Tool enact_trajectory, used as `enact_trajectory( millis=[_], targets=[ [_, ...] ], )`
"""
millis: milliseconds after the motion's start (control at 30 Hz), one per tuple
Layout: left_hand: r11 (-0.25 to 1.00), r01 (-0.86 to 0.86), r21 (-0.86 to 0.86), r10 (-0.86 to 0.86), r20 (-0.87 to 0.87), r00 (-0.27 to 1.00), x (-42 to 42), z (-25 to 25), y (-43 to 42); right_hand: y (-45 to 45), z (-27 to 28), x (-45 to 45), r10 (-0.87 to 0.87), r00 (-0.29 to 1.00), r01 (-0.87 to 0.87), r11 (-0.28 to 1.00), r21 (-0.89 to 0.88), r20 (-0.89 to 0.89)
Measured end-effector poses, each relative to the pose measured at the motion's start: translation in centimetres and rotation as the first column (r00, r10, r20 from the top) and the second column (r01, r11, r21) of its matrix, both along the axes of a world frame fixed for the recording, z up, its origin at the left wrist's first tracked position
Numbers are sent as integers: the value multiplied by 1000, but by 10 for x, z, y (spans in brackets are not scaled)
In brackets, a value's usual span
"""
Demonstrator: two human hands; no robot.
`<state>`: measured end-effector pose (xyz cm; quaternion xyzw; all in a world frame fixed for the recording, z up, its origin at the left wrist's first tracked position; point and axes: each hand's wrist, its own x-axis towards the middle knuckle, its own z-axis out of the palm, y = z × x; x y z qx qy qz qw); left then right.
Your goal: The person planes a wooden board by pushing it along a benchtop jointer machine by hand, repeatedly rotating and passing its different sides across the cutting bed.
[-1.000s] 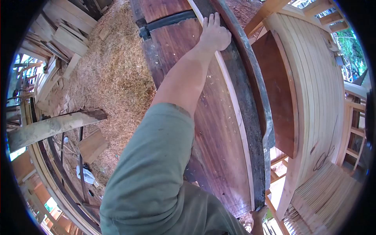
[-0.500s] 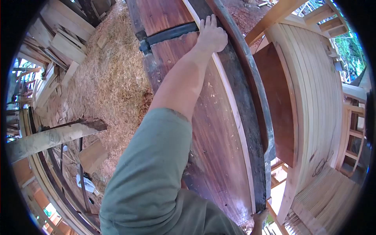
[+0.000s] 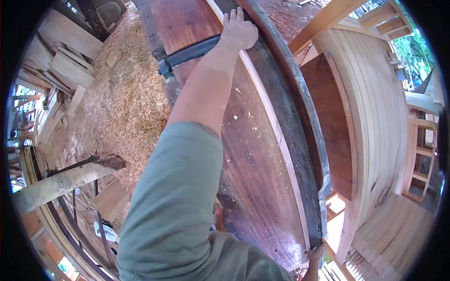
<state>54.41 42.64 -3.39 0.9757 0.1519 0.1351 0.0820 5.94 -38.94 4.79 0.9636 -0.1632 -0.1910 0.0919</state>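
Observation:
A long, narrow light wood strip [image 3: 276, 124] lies lengthwise along a reddish-brown wooden workbench [image 3: 253, 161], beside a dark beam. Near the strip's far end, my left hand [image 3: 240, 32] rests over it, fingers extended and slightly apart, the thumb not clearly seen. My right hand [image 3: 316, 253] is at the near end of the strip, low in the view, with its fingers closed around that end; part of it is hidden. Small shavings are scattered over the bench top. My green sleeve covers the lower left part of the bench.
A dark curved board edge [image 3: 307, 100] runs along the bench's right side. Beyond it stands a pale slatted wooden piece [image 3: 379, 112]. Shavings [image 3: 131, 84] cover the floor at left, near stacked boards [image 3: 70, 68] and a pale log [image 3: 65, 182].
The view has shifted, so the bench's far end and my left hand appear further left and higher. Both hands stay at the strip.

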Motion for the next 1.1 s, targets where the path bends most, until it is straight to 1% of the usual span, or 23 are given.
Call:
enact_trajectory(
  millis=[33,67,233,300,367,400,467,567,633,700,767,800,867,900,1000,1067,1100],
  targets=[
    [1000,1,11,-1,-4,1000,2,2,4,9,2,3,-1,1000,0,1000,13,8],
    [1000,-7,15,8,-57,998,6,4,7,19,5,8,-5,1000,4,1000,10,8],
    [1000,-16,-1,16,-72,997,17,7,25,58,14,32,-135,989,135,991,-3,-55],
    [1000,-18,-4,18,-71,997,23,8,35,66,12,35,-106,993,105,994,-24,-44],
    [999,37,35,-31,-152,988,30,7,48,74,10,39,-77,996,75,996,-45,-37],
    [999,38,33,-33,-151,988,33,6,52,78,10,42,-71,997,70,997,-22,-29],
    [998,39,56,-36,-60,998,38,5,61,89,11,50,-64,998,64,998,-4,-18],
    [994,59,89,-54,-60,997,46,4,78,109,12,59,-70,997,71,997,16,-25],
    [995,59,76,-55,-45,997,53,4,89,121,10,66,-87,996,84,994,-70,-37],
    [996,58,66,-55,-36,998,57,6,99,128,8,74,-91,994,87,993,-83,-57],
    [993,93,78,-84,-108,991,58,17,107,133,6,79,-97,992,89,991,-96,-76],
    [993,90,73,-82,-107,991,63,12,112,136,4,80,-67,995,61,994,-94,-70],
    [997,46,63,-44,-32,999,74,3,123,145,5,87,-35,997,28,995,-99,-62],
    [997,45,55,-43,-32,999,79,-2,128,149,4,89,-50,996,42,993,-107,-71],
    [997,45,60,-41,-57,997,87,5,141,162,2,99,-54,995,44,992,-115,-85],
    [996,64,65,-54,-140,989,91,14,150,172,4,105,-45,994,33,992,-120,-96],
    [996,65,58,-56,-143,988,92,16,154,177,4,108,-66,993,54,992,-118,-96]
  ],
)
